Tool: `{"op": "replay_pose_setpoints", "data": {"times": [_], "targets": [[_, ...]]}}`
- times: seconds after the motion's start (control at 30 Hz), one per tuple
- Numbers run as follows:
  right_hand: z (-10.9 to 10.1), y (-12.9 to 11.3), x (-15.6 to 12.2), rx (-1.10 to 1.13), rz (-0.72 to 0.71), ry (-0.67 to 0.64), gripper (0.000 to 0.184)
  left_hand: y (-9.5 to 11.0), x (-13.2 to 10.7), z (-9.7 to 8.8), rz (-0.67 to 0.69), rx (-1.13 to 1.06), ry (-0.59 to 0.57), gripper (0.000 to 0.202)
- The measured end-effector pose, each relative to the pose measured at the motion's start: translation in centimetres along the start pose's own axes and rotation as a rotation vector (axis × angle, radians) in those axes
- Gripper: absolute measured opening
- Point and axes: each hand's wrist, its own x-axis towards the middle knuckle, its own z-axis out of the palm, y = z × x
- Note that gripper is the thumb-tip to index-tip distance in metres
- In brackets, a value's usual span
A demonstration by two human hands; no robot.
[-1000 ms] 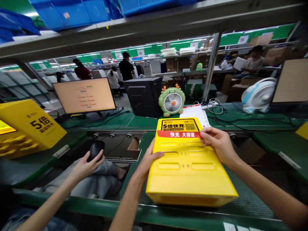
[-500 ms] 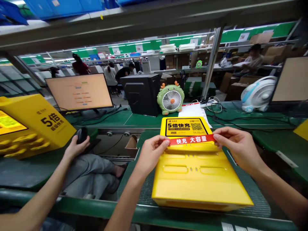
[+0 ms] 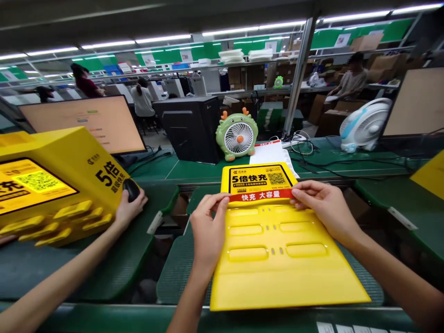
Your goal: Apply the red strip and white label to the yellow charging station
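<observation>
A red strip sticker (image 3: 261, 196) with white characters stretches between my two hands. My left hand (image 3: 209, 226) pinches its left end between thumb and fingers, and my right hand (image 3: 324, 206) pinches the right end. Under the strip is a yellow cabinet (image 3: 284, 282) with several oval recesses and small slots on the face towards me. Just beyond the strip, a black-framed label (image 3: 258, 179) with a QR code is on the cabinet's far part. Whether the strip touches the surface, I cannot tell. The cabinet rests on a green ribbed mat (image 3: 173, 277).
At left, a co-worker's hand (image 3: 131, 206) holds a black scanner-like object (image 3: 131, 189) against another yellow cabinet (image 3: 78, 157). Behind the mat stand a green cartoon fan (image 3: 239, 138), a black computer case (image 3: 189, 129), white sheets (image 3: 272, 153) and cables. A white-and-blue fan (image 3: 366, 125) is at right.
The camera view has shifted, showing more of the near cabinet face. Both my hands keep the strip stretched near the label. The co-worker's hand has come up against the left cabinet.
</observation>
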Motion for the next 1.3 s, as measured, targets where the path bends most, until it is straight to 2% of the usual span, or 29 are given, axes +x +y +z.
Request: {"op": "replay_pose_setpoints", "data": {"times": [0.1, 0.2, 0.27, 0.33, 0.47, 0.6, 0.73, 0.9, 1.07, 1.3], "targets": [[-0.5, -0.9, -0.2, -0.037, 0.008, 0.001, 0.054, 0.9, 0.2, -0.6, -0.040, -0.006, -0.003, 0.025], [-1.2, -1.9, -0.7, -0.157, -0.088, 0.072, 0.042, 1.8, 0.6, -1.1, -0.118, -0.019, 0.032, 0.032], [-1.7, -2.4, -1.0, -0.223, -0.122, 0.109, 0.037, 2.3, 0.9, -1.3, -0.134, -0.020, 0.047, 0.027], [-2.1, -2.5, -1.0, -0.224, -0.095, 0.119, 0.038, 2.4, 1.2, -1.4, -0.126, 0.004, 0.014, 0.020], [-2.8, -1.7, -0.3, -0.150, 0.015, 0.125, 0.055, 2.1, 1.5, -0.9, -0.153, 0.075, -0.103, 0.022], [-3.4, -0.9, 0.4, -0.117, 0.097, 0.129, 0.058, 1.5, 1.5, 0.3, -0.154, 0.053, -0.107, 0.022], [-3.7, -1.1, 0.5, -0.102, 0.112, 0.122, 0.055, 1.3, 1.6, 1.2, -0.263, 0.041, -0.117, 0.027], [-3.9, -0.7, 0.5, -0.190, 0.135, 0.156, 0.054, 1.2, 1.3, 1.8, -0.218, 0.248, -0.011, 0.024], [-4.1, 0.5, 0.6, -0.236, 0.088, 0.163, 0.050, 1.0, 0.3, 2.3, -0.170, 0.341, 0.064, 0.028], [-4.2, 0.7, 0.7, -0.270, 0.066, 0.129, 0.046, 0.6, -0.5, 2.5, -0.198, 0.384, 0.078, 0.036]]}}
